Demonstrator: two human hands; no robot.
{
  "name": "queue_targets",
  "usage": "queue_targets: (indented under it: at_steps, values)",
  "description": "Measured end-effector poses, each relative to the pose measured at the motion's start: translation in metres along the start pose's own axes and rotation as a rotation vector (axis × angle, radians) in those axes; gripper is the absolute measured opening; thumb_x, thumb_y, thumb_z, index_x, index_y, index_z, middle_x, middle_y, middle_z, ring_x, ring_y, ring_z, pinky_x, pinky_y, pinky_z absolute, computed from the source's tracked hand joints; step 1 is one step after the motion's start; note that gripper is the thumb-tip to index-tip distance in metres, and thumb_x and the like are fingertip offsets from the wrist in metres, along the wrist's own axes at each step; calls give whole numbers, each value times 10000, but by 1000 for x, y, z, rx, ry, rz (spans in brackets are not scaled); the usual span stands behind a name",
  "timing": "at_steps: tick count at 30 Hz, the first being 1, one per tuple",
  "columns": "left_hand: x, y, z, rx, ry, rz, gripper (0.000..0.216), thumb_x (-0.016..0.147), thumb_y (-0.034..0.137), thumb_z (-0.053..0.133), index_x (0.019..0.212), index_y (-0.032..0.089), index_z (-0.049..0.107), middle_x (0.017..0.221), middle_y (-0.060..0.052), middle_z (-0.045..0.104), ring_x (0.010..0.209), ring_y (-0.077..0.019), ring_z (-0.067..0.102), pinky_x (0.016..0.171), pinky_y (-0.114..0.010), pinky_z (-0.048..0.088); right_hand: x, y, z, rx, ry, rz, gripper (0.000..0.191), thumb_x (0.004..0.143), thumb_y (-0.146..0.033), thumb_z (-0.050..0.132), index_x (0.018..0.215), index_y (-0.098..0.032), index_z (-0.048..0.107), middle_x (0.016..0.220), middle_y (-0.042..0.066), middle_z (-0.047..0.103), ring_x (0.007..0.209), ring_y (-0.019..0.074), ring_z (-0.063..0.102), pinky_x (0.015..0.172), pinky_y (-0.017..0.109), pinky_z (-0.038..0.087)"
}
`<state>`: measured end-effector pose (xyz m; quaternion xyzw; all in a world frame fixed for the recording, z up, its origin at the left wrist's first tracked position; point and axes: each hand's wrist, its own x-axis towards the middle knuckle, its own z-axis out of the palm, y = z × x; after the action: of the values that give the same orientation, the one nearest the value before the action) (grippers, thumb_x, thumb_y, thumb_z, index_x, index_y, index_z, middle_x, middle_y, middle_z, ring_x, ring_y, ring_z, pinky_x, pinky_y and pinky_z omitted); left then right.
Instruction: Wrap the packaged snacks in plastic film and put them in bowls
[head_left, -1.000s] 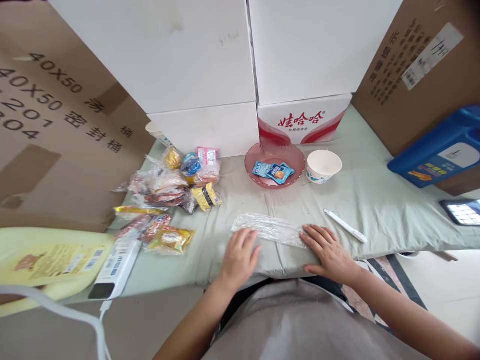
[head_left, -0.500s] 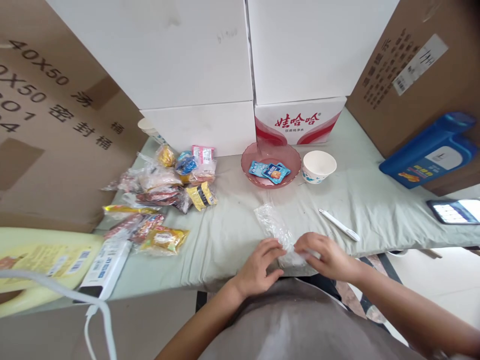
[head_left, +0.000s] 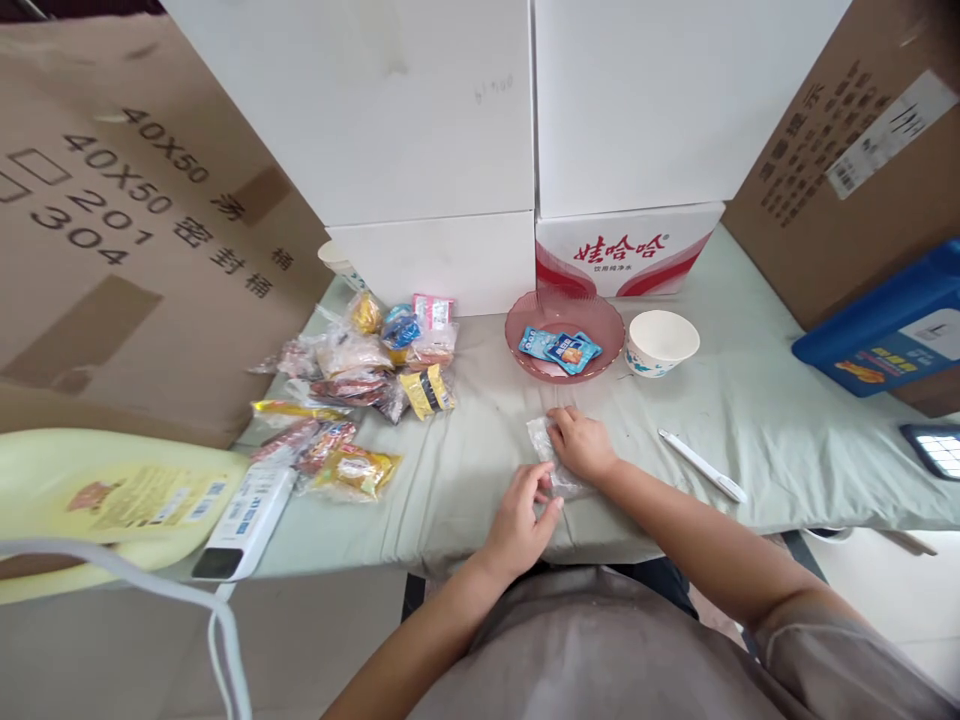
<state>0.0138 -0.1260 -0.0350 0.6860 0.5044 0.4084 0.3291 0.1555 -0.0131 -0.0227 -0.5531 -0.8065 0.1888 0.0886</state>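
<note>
A crinkled clear plastic bag (head_left: 566, 486) lies flat near the front edge of the cloth-covered table. My right hand (head_left: 583, 444) is on its upper part, fingers curled down over the film and covering much of it. At the bag's left edge is my left hand (head_left: 516, 518), its fingers bent and thumb held apart, with nothing seen between them. Behind the bag, a pink glass bowl (head_left: 517, 345) holds several blue snack packets (head_left: 571, 350). A white paper cup (head_left: 660, 340) stands to the right of the bowl.
Several wrapped snacks (head_left: 352, 365) are heaped on the left, near a white power strip (head_left: 247, 520) and a yellow jug (head_left: 150, 480). A white pen-like cutter (head_left: 703, 466) lies right of my hands. A blue bottle (head_left: 870, 335) and a phone (head_left: 934, 448) are far right. Boxes (head_left: 630, 250) line the back.
My right hand has moved from the bag's near end up to its far end, over the film. My left hand stays by its left edge. The view has turned slightly left.
</note>
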Motion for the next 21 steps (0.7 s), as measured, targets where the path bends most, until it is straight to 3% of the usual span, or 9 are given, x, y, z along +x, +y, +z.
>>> queue_targets:
  at_steps: [3,6,10,14,16,19,21]
  values:
    - [21,4,-9,260,79,185,181,915,207,501,1082,187,568,988,-80,594,916,-195,583,795,-362,534,-5,-2,6,-52,11,-10,370,979,-291,353,1276,-189,547,1132,124,631,876,213,635,703,280,433]
    - [45,-3,-12,424,13,326,87,906,216,518,933,182,593,950,-80,623,971,-233,579,871,-421,499,-5,-2,7,-84,18,-26,385,990,-308,333,1305,-202,528,1126,114,626,863,202,627,690,272,429]
    - [59,-20,-6,578,-50,315,81,856,148,535,892,181,600,1045,-99,628,1085,-266,567,949,-470,449,0,14,-3,-123,51,-11,381,988,-328,362,1308,-194,518,1149,128,607,911,213,606,725,283,437]
    - [56,-25,-6,541,-49,299,111,827,111,541,887,185,598,1030,-83,624,1125,-254,553,970,-445,435,-6,41,-22,-165,302,22,295,939,-263,466,1160,-127,606,1120,168,602,1041,279,541,880,379,436]
    - [54,-24,-7,522,-50,285,111,830,116,541,889,188,602,1022,-81,624,1113,-254,556,960,-442,440,-21,47,-27,-100,365,-157,261,928,-289,506,1100,-138,631,1103,160,610,1070,284,523,937,420,418]
    - [55,-23,-9,500,-49,269,150,839,122,535,946,185,619,1075,-91,624,1095,-255,557,958,-448,443,-53,45,-21,19,199,-580,305,910,-388,563,1128,-183,623,1136,129,619,1111,263,521,956,430,419]
    - [55,-22,-10,490,-43,272,187,847,120,522,980,191,631,1121,-89,629,1112,-255,552,979,-460,431,-72,40,-12,45,101,-708,293,920,-368,558,1146,-192,618,1139,116,632,1113,245,533,939,419,433]
